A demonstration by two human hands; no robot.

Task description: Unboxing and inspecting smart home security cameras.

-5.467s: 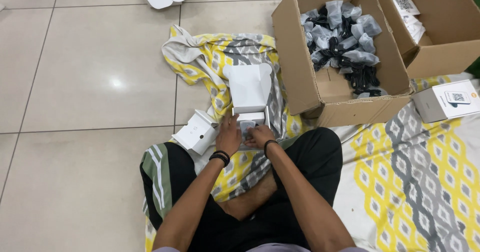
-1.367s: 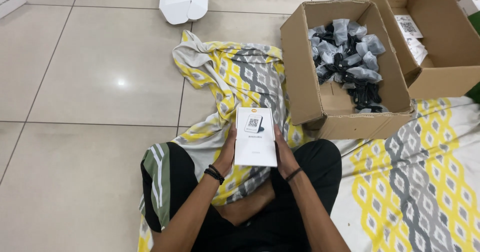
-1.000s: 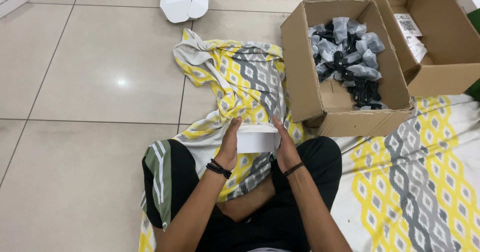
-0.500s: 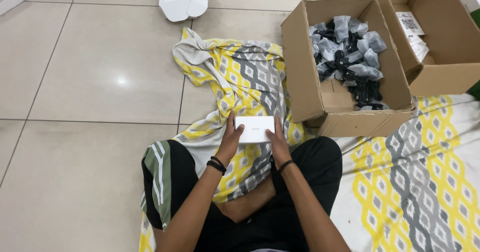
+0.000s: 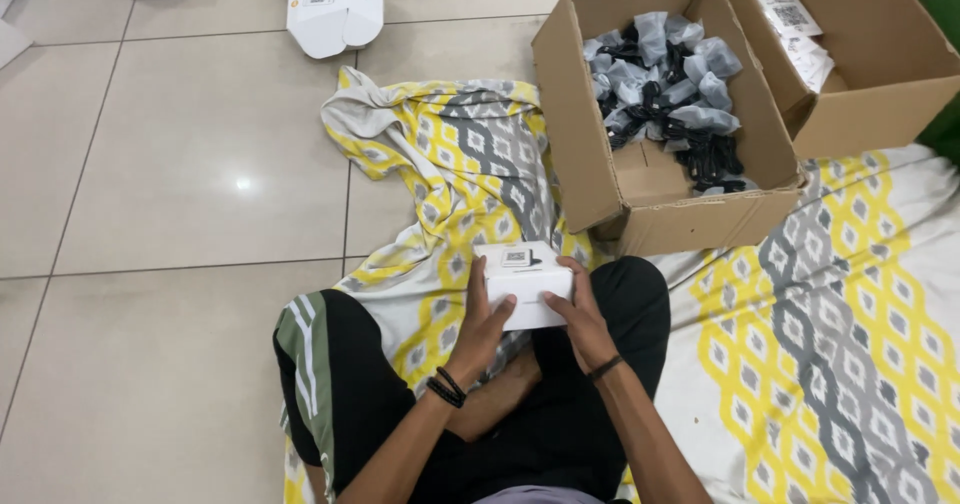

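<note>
Tiled floor (image 5: 200,164) beyond held white box (image 5: 525,284)

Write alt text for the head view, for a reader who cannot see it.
A seated person holds a small white box in both hands, left hand and right hand, over their lap on a yellow and grey patterned cloth. An open cardboard box of bagged black items stands ahead on the right.

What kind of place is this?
Likely a home floor used as a makeshift packing spot: glossy beige floor tiles, a yellow-and-grey patterned bedsheet, and an open cardboard box of bagged black parts. Both hands hold a small white box.
</note>
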